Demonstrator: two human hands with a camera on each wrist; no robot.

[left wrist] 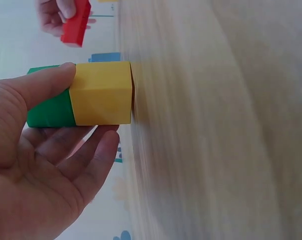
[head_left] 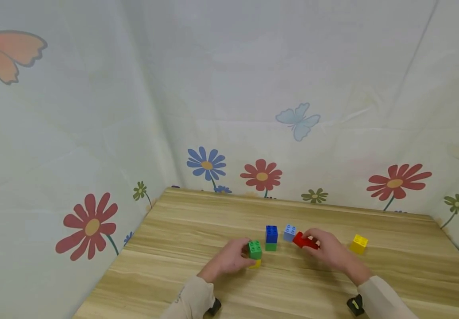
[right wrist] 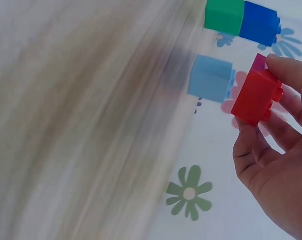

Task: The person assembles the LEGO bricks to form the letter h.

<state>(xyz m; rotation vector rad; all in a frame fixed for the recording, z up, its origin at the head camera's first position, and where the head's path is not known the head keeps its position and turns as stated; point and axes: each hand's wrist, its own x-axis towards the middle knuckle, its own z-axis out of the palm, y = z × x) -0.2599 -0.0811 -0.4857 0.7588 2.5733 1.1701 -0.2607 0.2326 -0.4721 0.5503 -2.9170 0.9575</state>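
My left hand [head_left: 232, 257] grips a two-block stack, a green building block [head_left: 255, 250] on top of a yellow block [left wrist: 102, 94], with the thumb on one side and fingers on the other. The yellow one's base is right at the tabletop. Between thumb and fingertips my right hand [head_left: 329, 251] pinches a red building block [right wrist: 255, 97], tilted and raised above the table. Close beside the red block stands a light blue block [right wrist: 210, 78], studs up. A dark blue block [head_left: 271, 234] sits on a green block [head_left: 271, 247] between the two hands.
Off to the right, a single yellow block [head_left: 359, 244] stands on the wooden table [head_left: 197, 212]. A curtain [head_left: 229, 88] printed with flowers and butterflies hangs along the table's back and sides. Dark straps [head_left: 356, 305] show at the wrists.
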